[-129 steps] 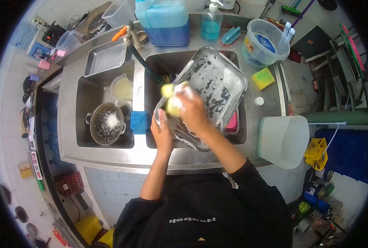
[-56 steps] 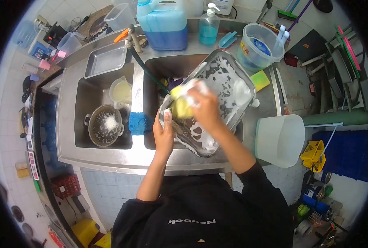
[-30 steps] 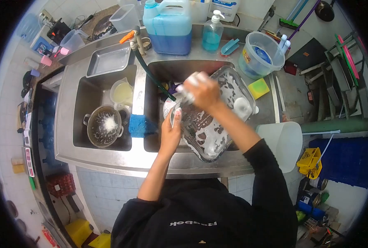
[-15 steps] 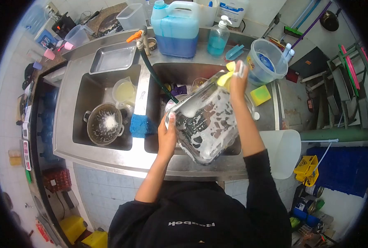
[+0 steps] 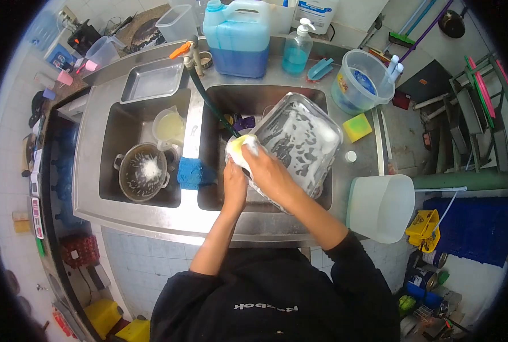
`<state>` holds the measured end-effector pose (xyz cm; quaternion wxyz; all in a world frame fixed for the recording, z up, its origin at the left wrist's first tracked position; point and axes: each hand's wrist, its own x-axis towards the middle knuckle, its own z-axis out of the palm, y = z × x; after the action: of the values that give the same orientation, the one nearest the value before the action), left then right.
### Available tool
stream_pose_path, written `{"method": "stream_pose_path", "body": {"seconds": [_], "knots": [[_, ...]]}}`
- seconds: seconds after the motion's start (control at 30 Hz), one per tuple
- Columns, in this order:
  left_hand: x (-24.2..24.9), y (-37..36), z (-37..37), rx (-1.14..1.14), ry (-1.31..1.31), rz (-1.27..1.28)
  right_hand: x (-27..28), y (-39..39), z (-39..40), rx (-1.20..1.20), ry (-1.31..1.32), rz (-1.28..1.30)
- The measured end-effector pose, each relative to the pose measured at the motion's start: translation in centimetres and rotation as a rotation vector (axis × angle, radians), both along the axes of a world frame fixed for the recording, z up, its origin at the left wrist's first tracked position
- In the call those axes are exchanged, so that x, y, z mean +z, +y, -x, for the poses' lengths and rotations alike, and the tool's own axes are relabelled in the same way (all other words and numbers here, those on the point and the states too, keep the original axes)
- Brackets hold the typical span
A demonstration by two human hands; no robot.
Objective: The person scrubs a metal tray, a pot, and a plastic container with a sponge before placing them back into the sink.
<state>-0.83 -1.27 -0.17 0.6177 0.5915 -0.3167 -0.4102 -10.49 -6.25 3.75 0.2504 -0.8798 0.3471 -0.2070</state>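
A metal baking tray (image 5: 305,134) streaked with white suds is tilted over the right sink basin. My left hand (image 5: 235,185) is closed at its left corner, with the fingertips partly hidden. My right hand (image 5: 268,171) crosses in front and presses a yellow foamy sponge (image 5: 239,145) against that same corner, close to the left fingers. A green hose (image 5: 208,100) runs from the tap down into the basin behind the sponge. Purple items (image 5: 243,122) lie in the basin beyond the tray, mostly covered.
The left basin holds a sudsy pot (image 5: 142,174) and a pale jug (image 5: 169,126). A blue cloth (image 5: 190,174) hangs over the divider. Behind stand a blue-liquid jerrycan (image 5: 237,43) and a pump bottle (image 5: 297,51). To the right are a yellow-green sponge (image 5: 357,128) and a bucket (image 5: 359,85).
My right hand has swept the yellow sponge from the tray's upper right edge down to its left corner. The tray has turned and shifted up and away from me.
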Motion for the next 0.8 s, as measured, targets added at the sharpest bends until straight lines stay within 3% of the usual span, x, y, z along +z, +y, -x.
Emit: {"method": "stream_pose_path", "body": {"seconds": [0.13,0.3,0.33,0.43,0.47,0.53,0.6,0.63,0.67,0.73,0.8], "knots": [[-0.4,0.5,-0.2,0.023,0.225,0.031,1.0,-0.7,0.6,0.177,0.105,-0.129],[-1.5,1.0,-0.9,-0.046,0.406,-0.023,-0.8,-1.2,1.1,0.270,-0.093,-0.218],[-1.2,1.0,-0.7,-0.047,0.333,-0.014,-0.9,-1.2,0.9,0.255,-0.155,-0.222],[0.4,0.8,-0.3,-0.081,0.239,-0.030,0.5,-1.8,0.3,0.107,-0.299,-0.269],[0.3,0.9,-0.5,-0.093,0.200,0.001,1.0,-1.9,0.3,-0.046,-0.292,-0.340],[-0.1,1.2,-0.7,-0.112,0.124,0.062,0.4,-3.1,0.2,-0.164,-0.327,-0.146],[0.3,1.5,-0.7,-0.155,0.098,0.048,-2.6,-5.3,0.8,-0.426,-0.265,-0.070],[1.0,1.7,-0.5,-0.174,0.052,0.050,0.2,-5.9,1.5,-0.485,-0.395,-0.193],[1.4,1.7,-0.4,-0.190,0.007,0.055,-1.8,-8.5,2.4,-0.581,-0.283,-0.255],[1.8,1.3,0.0,-0.202,0.048,0.070,0.4,-7.4,2.3,-0.575,-0.365,-0.222],[1.9,0.8,0.2,-0.206,0.068,0.093,0.9,-4.5,1.2,-0.451,-0.280,-0.050]]}}
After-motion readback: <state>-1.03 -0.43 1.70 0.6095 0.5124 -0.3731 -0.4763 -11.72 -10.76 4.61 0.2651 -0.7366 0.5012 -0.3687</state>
